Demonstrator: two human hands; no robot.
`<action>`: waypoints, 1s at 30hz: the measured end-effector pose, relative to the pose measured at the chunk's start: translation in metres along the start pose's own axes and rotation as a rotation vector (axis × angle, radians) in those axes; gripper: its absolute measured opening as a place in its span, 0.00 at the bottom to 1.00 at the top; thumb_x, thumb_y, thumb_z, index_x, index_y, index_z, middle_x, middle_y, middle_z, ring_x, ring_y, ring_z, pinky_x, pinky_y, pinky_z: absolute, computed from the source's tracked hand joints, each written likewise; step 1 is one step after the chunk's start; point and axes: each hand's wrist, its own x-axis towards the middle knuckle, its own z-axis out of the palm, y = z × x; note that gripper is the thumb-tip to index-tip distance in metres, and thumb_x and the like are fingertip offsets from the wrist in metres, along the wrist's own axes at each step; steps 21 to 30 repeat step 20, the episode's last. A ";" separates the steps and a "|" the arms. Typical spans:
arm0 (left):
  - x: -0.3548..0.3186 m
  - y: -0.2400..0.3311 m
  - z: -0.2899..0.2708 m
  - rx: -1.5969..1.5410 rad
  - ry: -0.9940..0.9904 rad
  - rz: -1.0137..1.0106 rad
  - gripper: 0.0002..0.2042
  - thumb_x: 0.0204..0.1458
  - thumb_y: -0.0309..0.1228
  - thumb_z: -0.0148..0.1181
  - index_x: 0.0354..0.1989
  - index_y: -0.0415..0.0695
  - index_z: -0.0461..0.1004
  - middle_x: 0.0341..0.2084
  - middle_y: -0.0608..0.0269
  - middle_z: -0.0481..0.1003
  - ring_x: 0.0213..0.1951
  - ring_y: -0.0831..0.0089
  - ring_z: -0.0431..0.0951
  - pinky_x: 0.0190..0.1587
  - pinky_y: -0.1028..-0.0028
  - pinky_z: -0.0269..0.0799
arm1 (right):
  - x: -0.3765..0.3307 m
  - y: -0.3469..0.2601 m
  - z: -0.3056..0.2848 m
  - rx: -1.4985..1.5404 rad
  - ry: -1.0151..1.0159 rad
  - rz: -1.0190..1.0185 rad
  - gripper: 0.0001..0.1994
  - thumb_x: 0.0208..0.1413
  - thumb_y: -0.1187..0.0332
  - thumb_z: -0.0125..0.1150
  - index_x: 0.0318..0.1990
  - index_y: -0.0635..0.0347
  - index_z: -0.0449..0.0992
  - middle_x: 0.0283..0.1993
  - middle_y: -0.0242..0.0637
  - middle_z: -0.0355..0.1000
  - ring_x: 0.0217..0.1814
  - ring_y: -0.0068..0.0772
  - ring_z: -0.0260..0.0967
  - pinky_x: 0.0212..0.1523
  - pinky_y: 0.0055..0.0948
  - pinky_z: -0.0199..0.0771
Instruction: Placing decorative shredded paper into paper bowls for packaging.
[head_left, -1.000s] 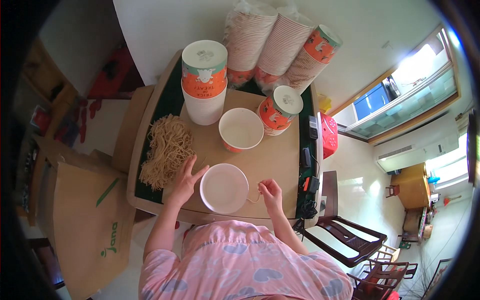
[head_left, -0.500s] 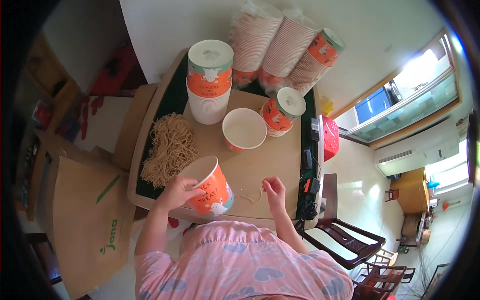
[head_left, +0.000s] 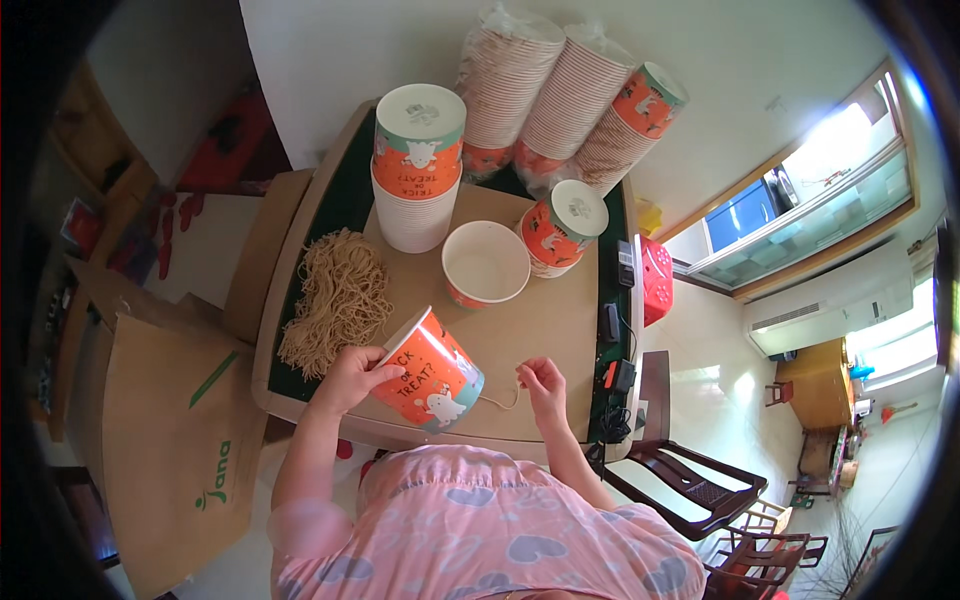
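Note:
My left hand (head_left: 352, 380) grips the rim of an orange paper bucket (head_left: 445, 375) with a ghost print, tilted so its mouth faces up and left. A thin beige cord (head_left: 505, 404) runs from near the bucket's base to my right hand (head_left: 543, 384), whose fingers pinch its end. Where the cord meets the bucket is not plain. Just beyond stands another paper bucket (head_left: 486, 262), upright with its white inside showing. Left of it lies a heap of beige cords (head_left: 338, 300).
A tall upside-down bucket stack (head_left: 415, 180) stands behind, with a shorter upturned stack (head_left: 562, 225) to its right. Plastic-wrapped stacks (head_left: 515, 85) lean on the wall. Chargers (head_left: 618, 375) line the table's right edge. A large cardboard box (head_left: 170, 450) stands at the left.
The bucket in my left hand has turned, its mouth swinging away so the printed side and base show more. My right hand has shifted slightly left, still pinching the cord.

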 end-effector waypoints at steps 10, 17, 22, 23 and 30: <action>0.029 -0.034 0.018 -0.530 0.076 -0.136 0.12 0.56 0.32 0.49 0.41 0.35 0.71 0.33 0.65 0.74 0.36 0.81 0.72 0.41 0.78 0.68 | -0.020 -0.010 0.027 0.276 -0.639 0.307 0.02 0.54 0.74 0.54 0.34 0.62 0.71 0.37 0.34 0.71 0.37 0.22 0.68 0.38 0.19 0.67; 0.035 -0.031 0.017 -0.636 -0.039 -0.208 0.18 0.54 0.41 0.52 0.42 0.37 0.70 0.35 0.61 0.74 0.37 0.77 0.74 0.43 0.77 0.68 | -0.007 -0.004 0.032 0.383 -0.398 0.375 0.03 0.55 0.73 0.53 0.33 0.63 0.70 0.31 0.31 0.70 0.30 0.21 0.68 0.32 0.20 0.69; 0.037 -0.027 0.015 -0.664 -0.085 -0.249 0.17 0.54 0.42 0.52 0.42 0.40 0.71 0.35 0.59 0.74 0.38 0.76 0.75 0.45 0.76 0.69 | 0.009 0.020 0.020 0.591 -0.314 0.444 0.05 0.55 0.71 0.53 0.36 0.63 0.69 0.30 0.32 0.70 0.30 0.24 0.70 0.34 0.23 0.74; 0.037 -0.027 0.015 -0.664 -0.085 -0.249 0.17 0.54 0.42 0.52 0.42 0.40 0.71 0.35 0.59 0.74 0.38 0.76 0.75 0.45 0.76 0.69 | 0.009 0.020 0.020 0.591 -0.314 0.444 0.05 0.55 0.71 0.53 0.36 0.63 0.69 0.30 0.32 0.70 0.30 0.24 0.70 0.34 0.23 0.74; 0.037 -0.027 0.015 -0.664 -0.085 -0.249 0.17 0.54 0.42 0.52 0.42 0.40 0.71 0.35 0.59 0.74 0.38 0.76 0.75 0.45 0.76 0.69 | 0.009 0.020 0.020 0.591 -0.314 0.444 0.05 0.55 0.71 0.53 0.36 0.63 0.69 0.30 0.32 0.70 0.30 0.24 0.70 0.34 0.23 0.74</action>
